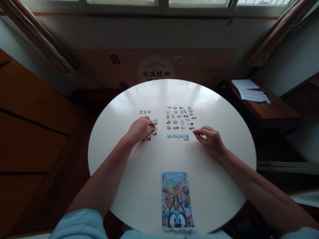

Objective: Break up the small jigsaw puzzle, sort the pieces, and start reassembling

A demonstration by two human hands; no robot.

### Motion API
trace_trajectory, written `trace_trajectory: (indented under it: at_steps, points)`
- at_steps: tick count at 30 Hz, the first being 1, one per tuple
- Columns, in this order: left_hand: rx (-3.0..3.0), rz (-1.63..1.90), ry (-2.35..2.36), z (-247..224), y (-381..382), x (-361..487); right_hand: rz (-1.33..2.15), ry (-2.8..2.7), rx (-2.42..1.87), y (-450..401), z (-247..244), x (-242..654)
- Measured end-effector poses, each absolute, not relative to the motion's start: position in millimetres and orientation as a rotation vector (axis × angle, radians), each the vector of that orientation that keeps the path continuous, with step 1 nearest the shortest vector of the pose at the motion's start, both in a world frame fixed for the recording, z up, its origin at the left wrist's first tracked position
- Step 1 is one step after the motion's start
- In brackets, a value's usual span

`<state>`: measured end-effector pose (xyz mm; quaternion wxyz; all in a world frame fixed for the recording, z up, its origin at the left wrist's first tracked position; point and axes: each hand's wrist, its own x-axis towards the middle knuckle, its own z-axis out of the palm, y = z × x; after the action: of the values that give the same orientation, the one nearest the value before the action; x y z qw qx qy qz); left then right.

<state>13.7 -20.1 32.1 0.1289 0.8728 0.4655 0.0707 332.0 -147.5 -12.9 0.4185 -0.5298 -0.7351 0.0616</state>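
Note:
My left hand [141, 128] reaches over a cluster of puzzle pieces [155, 121] left of the middle, its fingers closed together; what they hold, if anything, is hidden. At the right, my right hand [209, 136] pinches something too small to make out, just beside the lower right of the spread-out loose pieces [178, 116]. Between my hands lies a joined blue strip of puzzle pieces [177, 136]. Three more pieces [145, 112] sit in a short row beyond my left hand. Nearer to me is a colourful picture sheet [176, 200] marked "Bluey".
Everything lies on a round white table [154, 159]. A brown side table [271, 109] with papers [251, 94] stands at the right. Orange-brown cabinets [30, 132] are at the left. A large printed box [99, 66] stands behind, under the window.

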Motion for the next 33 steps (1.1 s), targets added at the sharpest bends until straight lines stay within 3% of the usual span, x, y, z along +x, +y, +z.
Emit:
trace_trajectory:
  at_steps: [12, 19, 26, 33]
  points:
    - [2.443, 0.434, 1.146, 20.2, -2.6, 4.8, 0.127, -1.783, -1.326, -152.8, -14.1, 332.2]
    - [2.058, 0.580, 0.947, 41.8, -16.9, 13.3, 0.097, -1.776, -1.271, -154.8, 1.6, 325.5]
    - [1.752, 0.364, 0.797, 48.3, -58.7, 79.4, 0.202, -1.959, -1.077, -161.4, 24.4, 314.4]
    - [1.572, 0.278, 0.812, 28.2, -73.4, 115.6, 0.193, -2.134, -1.036, -164.0, 11.9, 320.2]
